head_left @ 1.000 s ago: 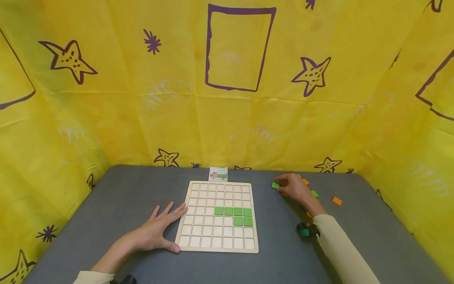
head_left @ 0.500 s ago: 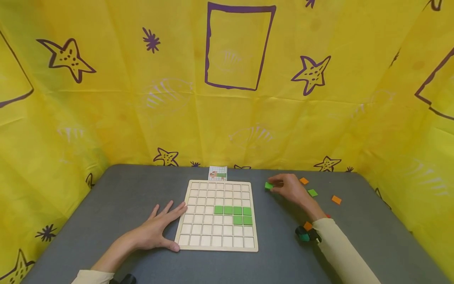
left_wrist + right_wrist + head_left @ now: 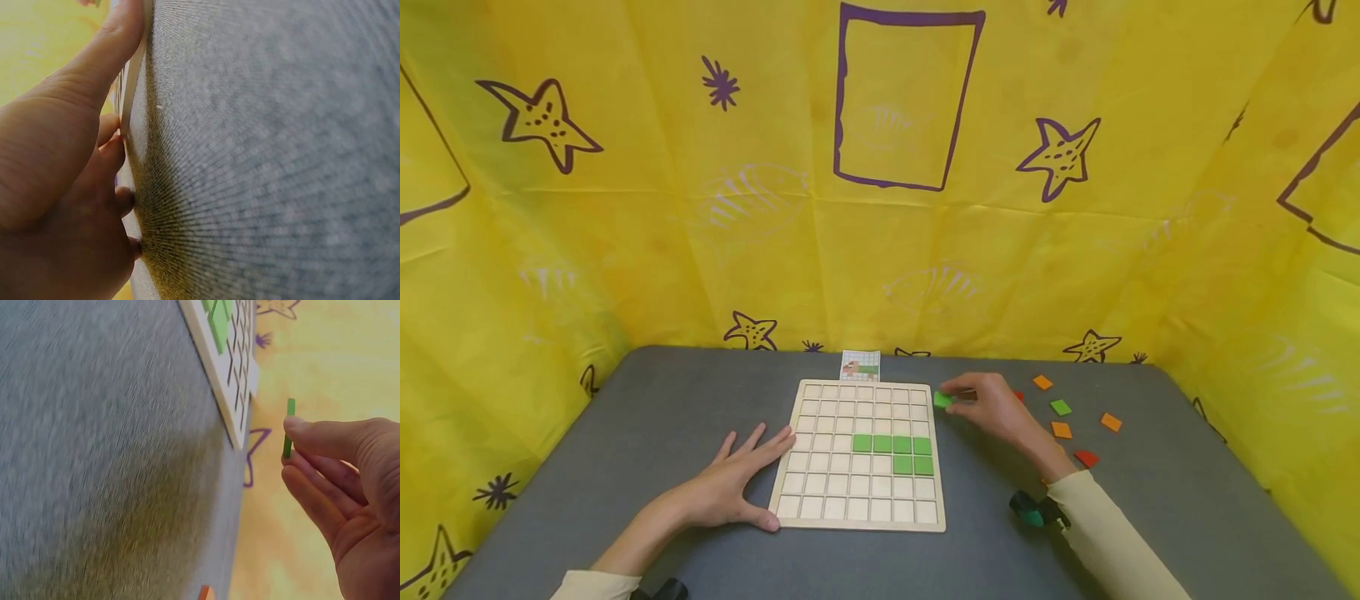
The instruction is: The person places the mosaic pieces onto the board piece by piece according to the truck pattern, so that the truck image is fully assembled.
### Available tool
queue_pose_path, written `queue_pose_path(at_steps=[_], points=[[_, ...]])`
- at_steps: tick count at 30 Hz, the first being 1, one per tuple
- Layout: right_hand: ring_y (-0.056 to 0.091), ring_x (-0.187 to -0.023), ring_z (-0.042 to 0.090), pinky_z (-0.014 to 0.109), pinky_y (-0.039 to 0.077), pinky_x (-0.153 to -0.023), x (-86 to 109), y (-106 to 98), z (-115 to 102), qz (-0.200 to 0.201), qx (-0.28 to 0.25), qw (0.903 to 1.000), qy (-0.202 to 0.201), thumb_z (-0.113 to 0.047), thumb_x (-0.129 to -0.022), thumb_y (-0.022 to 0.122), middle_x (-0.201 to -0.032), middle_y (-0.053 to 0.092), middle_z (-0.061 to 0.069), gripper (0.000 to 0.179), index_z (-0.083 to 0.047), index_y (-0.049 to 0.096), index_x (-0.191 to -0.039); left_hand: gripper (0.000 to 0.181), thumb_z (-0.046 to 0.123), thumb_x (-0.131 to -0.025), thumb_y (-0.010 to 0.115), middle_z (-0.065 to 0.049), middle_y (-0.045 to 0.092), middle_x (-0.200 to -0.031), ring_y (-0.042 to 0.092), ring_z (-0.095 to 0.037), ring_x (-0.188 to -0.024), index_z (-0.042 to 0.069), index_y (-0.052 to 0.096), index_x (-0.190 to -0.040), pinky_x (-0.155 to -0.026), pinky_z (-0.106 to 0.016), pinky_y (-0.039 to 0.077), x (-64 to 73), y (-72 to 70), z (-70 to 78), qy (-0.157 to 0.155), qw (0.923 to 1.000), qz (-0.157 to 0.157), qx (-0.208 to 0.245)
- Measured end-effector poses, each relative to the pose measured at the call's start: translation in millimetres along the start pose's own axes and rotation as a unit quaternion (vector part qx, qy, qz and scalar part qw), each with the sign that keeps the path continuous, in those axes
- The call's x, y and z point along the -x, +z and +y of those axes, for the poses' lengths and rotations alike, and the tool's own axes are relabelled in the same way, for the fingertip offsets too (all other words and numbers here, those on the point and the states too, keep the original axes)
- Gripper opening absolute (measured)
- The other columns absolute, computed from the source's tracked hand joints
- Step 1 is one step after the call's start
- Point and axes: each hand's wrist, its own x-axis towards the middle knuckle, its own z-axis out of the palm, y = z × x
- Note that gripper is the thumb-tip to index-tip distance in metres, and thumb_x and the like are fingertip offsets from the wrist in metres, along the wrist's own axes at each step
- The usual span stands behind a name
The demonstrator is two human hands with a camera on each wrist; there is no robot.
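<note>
A pale wooden grid board (image 3: 859, 525) lies on the grey table, with several green tiles (image 3: 903, 444) seated in cells on its right side. My left hand (image 3: 722, 492) is spread along the board's left edge, thumb and fingertips touching it; the left wrist view shows the thumb (image 3: 119, 37) against the rim. In my right hand (image 3: 992, 408), a green square tile (image 3: 942, 401) is pinched between thumb and fingers, near the board's upper right corner. Seen edge-on in the right wrist view, the held tile (image 3: 289, 428) is up off the table.
Right of the board lie loose tiles: orange ones (image 3: 1111, 422), a green one (image 3: 1060, 407) and red ones (image 3: 1086, 458), some partly hidden by the right arm. A small printed pattern card (image 3: 860, 366) sits at the board's far edge. Yellow patterned cloth (image 3: 880, 250) stands behind the table.
My right hand has carried the green tile leftward from the loose tiles to the board's upper right corner, uncovering several tiles behind it. The left hand has stayed put.
</note>
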Motion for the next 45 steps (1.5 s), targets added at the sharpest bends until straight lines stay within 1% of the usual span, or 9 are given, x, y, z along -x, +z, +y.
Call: queue_pose_path(at_steps=[6, 10, 13, 19, 22, 24, 32, 40, 45], points=[[0.069, -0.100, 0.027, 0.042, 0.055, -0.088, 0.2, 5.3, -7.8, -0.008, 0.009, 0.9999, 0.011, -0.001, -0.081, 0.077, -0.108, 0.072, 0.010, 0.031, 0.002, 0.072, -0.111, 0.112, 0.055, -0.066, 0.080, -0.012, 0.018, -0.162, 0.000, -0.049, -0.146, 0.010, 0.028, -0.155, -0.106, -0.070, -0.012, 0.3, 0.0, -0.1, 0.004, 1.0000, -0.003, 0.000], [0.068, -0.101, 0.027, 0.042, 0.054, -0.089, 1.3, 7.3, -12.6, -0.009, 0.009, 0.9998, 0.018, -0.001, -0.081, 0.077, -0.109, 0.072, 0.011, 0.032, 0.002, 0.072, -0.113, 0.112, 0.055, -0.066, 0.080, -0.013, 0.018, -0.162, 0.000, -0.049, -0.146, 0.010, 0.028, -0.155, -0.106, -0.070, -0.012, 0.2, 0.0, 0.1, 0.004, 1.0000, -0.003, 0.000], [0.068, -0.101, 0.026, 0.041, 0.054, -0.089, 2.6, 9.0, -16.8, -0.011, 0.011, 0.9998, 0.016, -0.002, -0.082, 0.077, -0.110, 0.071, 0.010, 0.031, 0.002, 0.072, -0.113, 0.112, 0.055, -0.066, 0.080, -0.013, 0.018, -0.162, 0.000, -0.049, -0.146, 0.010, 0.028, -0.155, -0.106, -0.070, -0.012, 0.0, -0.4, 0.6, 0.002, 1.0000, -0.003, 0.000], [0.069, -0.099, 0.025, 0.039, 0.055, -0.087, 6.9, 17.0, -24.4, -0.015, 0.017, 0.9997, -0.011, 0.000, -0.080, 0.077, -0.107, 0.072, 0.008, 0.030, 0.001, 0.073, -0.110, 0.112, 0.054, -0.067, 0.081, -0.013, 0.018, -0.162, 0.000, -0.050, -0.145, 0.009, 0.028, -0.155, -0.105, -0.070, -0.012, 0.5, -0.9, 1.3, 0.002, 1.0000, -0.003, 0.003], [0.070, -0.098, 0.024, 0.038, 0.056, -0.085, 9.1, 24.3, -28.3, -0.024, 0.023, 0.9989, -0.033, 0.000, -0.079, 0.078, -0.105, 0.072, 0.008, 0.030, 0.000, 0.073, -0.109, 0.112, 0.054, -0.067, 0.080, -0.014, 0.018, -0.162, 0.000, -0.050, -0.145, 0.009, 0.028, -0.155, -0.105, -0.070, -0.012, 1.3, -0.7, 0.8, 0.005, 1.0000, -0.001, 0.002], [0.070, -0.097, 0.023, 0.036, 0.056, -0.085, 10.8, 29.2, -30.6, -0.033, 0.027, 0.9982, -0.041, -0.001, -0.079, 0.079, -0.105, 0.073, 0.007, 0.030, -0.001, 0.074, -0.108, 0.112, 0.054, -0.067, 0.080, -0.014, 0.018, -0.162, 0.000, -0.051, -0.145, 0.009, 0.028, -0.155, -0.105, -0.071, -0.012, 1.5, -0.6, 0.7, 0.006, 1.0000, 0.001, 0.002], [0.069, -0.096, 0.020, 0.035, 0.056, -0.085, 15.1, 41.3, -43.4, -0.050, 0.006, 0.9977, -0.045, -0.001, -0.080, 0.078, -0.106, 0.073, 0.004, 0.030, -0.003, 0.074, -0.109, 0.112, 0.053, -0.066, 0.081, -0.014, 0.019, -0.162, 0.000, -0.050, -0.145, 0.009, 0.028, -0.155, -0.105, -0.070, -0.012, 1.0, 0.1, 1.1, 0.004, 1.0000, 0.000, 0.004], [0.069, -0.095, 0.016, 0.031, 0.055, -0.085, 16.1, 50.5, -54.6, -0.079, 0.026, 0.9941, -0.070, -0.004, -0.080, 0.079, -0.105, 0.073, 0.004, 0.028, -0.005, 0.075, -0.108, 0.112, 0.052, -0.066, 0.081, -0.014, 0.019, -0.162, 0.000, -0.050, -0.145, 0.008, 0.028, -0.155, -0.105, -0.070, -0.012, 1.5, 0.0, 2.5, 0.000, 1.0000, 0.000, 0.007], [0.069, -0.095, 0.013, 0.028, 0.055, -0.083, 17.0, 56.8, -55.6, -0.085, 0.029, 0.9931, -0.075, -0.005, -0.080, 0.080, -0.105, 0.074, 0.002, 0.029, -0.005, 0.075, -0.108, 0.112, 0.052, -0.066, 0.082, -0.013, 0.019, -0.162, -0.001, -0.050, -0.146, 0.009, 0.028, -0.155, -0.105, -0.070, -0.013, 0.4, -0.4, 3.2, -0.005, 1.0000, -0.003, 0.006]])
